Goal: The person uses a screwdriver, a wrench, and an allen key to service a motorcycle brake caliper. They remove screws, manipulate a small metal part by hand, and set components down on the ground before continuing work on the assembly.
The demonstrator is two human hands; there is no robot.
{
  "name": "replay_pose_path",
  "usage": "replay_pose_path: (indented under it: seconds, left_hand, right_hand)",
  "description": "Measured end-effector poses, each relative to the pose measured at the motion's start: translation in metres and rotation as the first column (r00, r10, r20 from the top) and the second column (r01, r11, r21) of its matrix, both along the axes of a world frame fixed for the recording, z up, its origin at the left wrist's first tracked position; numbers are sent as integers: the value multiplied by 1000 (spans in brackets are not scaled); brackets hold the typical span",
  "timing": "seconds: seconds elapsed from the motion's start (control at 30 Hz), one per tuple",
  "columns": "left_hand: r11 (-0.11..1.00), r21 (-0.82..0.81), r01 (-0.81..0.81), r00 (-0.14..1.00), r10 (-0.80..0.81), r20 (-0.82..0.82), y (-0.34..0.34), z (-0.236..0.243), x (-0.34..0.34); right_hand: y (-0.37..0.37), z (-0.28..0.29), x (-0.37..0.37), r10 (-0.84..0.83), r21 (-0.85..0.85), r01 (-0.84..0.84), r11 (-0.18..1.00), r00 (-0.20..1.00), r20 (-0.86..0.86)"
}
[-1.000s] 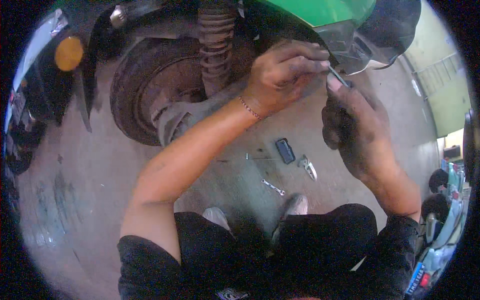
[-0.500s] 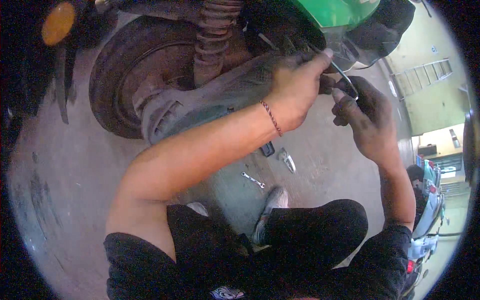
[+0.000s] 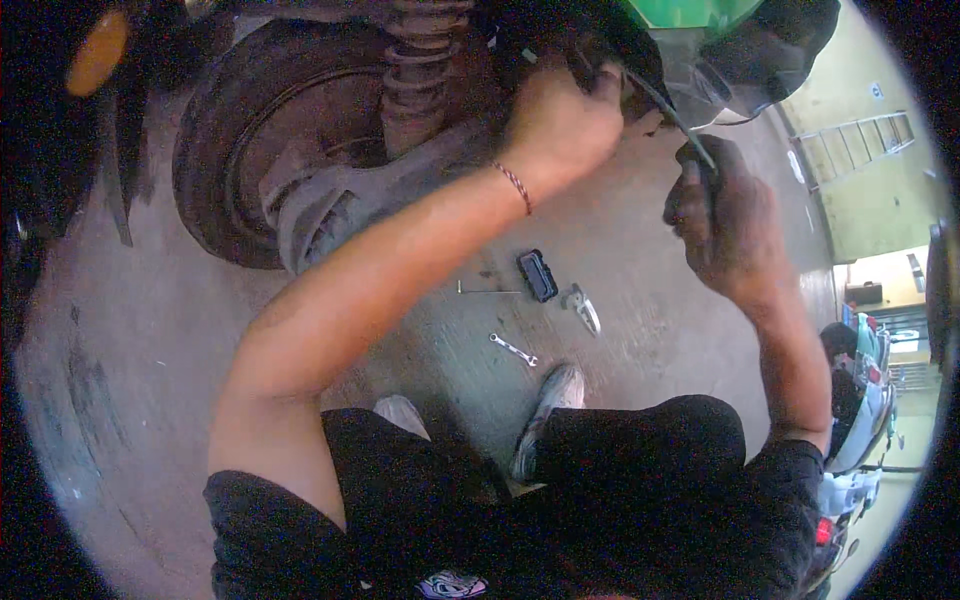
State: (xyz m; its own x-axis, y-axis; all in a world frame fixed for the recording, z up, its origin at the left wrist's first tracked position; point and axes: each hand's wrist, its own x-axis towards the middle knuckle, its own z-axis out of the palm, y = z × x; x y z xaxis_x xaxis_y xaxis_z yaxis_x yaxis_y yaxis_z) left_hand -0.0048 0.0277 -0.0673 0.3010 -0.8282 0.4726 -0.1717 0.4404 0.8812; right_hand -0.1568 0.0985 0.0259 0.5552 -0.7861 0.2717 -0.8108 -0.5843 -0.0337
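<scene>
My right hand [image 3: 730, 225] is closed around the lower end of a thin grey metal rod [image 3: 672, 112], seen to the right of the motor scooter's rear part. From there the rod slants up and left to the dark underside of the bodywork. My left hand [image 3: 568, 118] is up beside the rod's far end, its fingers curled among dark parts that hide their tips. What those fingers grip cannot be made out. A braided bracelet [image 3: 515, 190] circles my left wrist. Above the hands is a green body panel [image 3: 690, 10].
The scooter's rear wheel [image 3: 215, 150] and coil-spring shock absorber [image 3: 415, 80] stand at the left. On the floor lie a combination wrench [image 3: 513, 350], a black oblong part [image 3: 538, 276], a silver part [image 3: 582, 308] and a thin bent rod [image 3: 490, 291]. A ladder [image 3: 860, 145] and parked scooters [image 3: 860, 400] are at the right.
My left hand has moved left and up, farther from the right hand. More of the rod shows between them. The right hand has turned and closed more fully around the rod's end.
</scene>
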Motion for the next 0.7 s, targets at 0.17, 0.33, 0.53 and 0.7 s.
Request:
replay_pose_path:
  seconds: [0.17, 0.33, 0.53, 0.7]
  left_hand:
    - [994, 109, 31, 948, -63, 312, 1, 5, 10]
    - [998, -51, -49, 904, 66, 423, -9, -11, 19]
    - [997, -60, -50, 941, 26, -337, 13, -4, -16]
    - [880, 116, 461, 617, -224, -755, 41, 34, -12]
  right_hand:
    - [-11, 36, -13, 74, -78, -111, 991, 923, -377]
    - [-19, 42, -14, 201, -100, -284, 953, 847, -493]
    - [-11, 37, -15, 123, -5, -132, 991, 935, -333]
    - [2, 2, -13, -22, 397, -179, 900, 891, 452]
